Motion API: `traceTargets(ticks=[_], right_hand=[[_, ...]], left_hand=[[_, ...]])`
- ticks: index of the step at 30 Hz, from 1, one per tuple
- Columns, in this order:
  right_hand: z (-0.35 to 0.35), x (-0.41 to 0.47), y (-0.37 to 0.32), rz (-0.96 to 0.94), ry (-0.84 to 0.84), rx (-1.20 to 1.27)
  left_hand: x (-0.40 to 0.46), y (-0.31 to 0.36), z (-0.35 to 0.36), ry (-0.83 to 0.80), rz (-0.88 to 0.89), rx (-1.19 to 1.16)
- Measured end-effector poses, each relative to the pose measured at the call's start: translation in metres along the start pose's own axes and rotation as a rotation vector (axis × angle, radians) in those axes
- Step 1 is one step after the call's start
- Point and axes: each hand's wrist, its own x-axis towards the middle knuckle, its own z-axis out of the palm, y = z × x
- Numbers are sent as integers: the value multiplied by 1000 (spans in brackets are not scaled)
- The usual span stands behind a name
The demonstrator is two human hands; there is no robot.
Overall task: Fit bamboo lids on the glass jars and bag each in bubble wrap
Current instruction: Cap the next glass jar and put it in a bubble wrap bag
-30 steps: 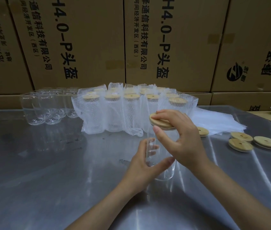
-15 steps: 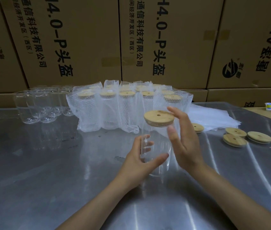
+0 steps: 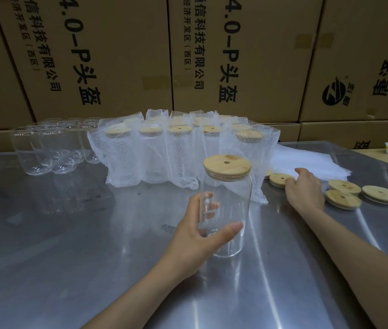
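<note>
A clear glass jar (image 3: 229, 200) stands upright on the steel table (image 3: 69, 245) with a round bamboo lid (image 3: 227, 166) seated on its mouth. My left hand (image 3: 200, 231) grips the jar's lower half, thumb in front and fingers behind the glass. My right hand (image 3: 304, 188) is off to the right, apart from the jar, fingers reaching onto the flat stack of bubble wrap bags (image 3: 306, 160) beside a loose lid (image 3: 278, 179). It holds nothing that I can see.
Several bagged, lidded jars (image 3: 178, 150) stand in rows behind the jar. Several empty jars (image 3: 53, 148) cluster at the back left. Three loose bamboo lids (image 3: 342, 199) lie at the right. Cardboard boxes (image 3: 117, 55) wall the table's far edge.
My right hand pressed the lid onto the jar, let go and moved right to the bubble wrap stack. My left hand has kept its grip on the jar.
</note>
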Motion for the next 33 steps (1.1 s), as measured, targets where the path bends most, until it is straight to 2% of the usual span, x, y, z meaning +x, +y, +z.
traceTargets(ticks=[9,14,19,26,33], right_hand=[[10,37,12,-30,-23,-193],[12,45,15,60,-91,-292],[15,46,16,155,-73,-328],[6,44,19,122,143,-237],[-3,23,11,-124,399,-88]], left_hand=[[1,2,1,-13,13,-40],[1,4,2,-23,14,-69],[1,4,2,-31,24,-78],[2,2,2,-23,29,-62],[1,5,0,-45,21,-74]])
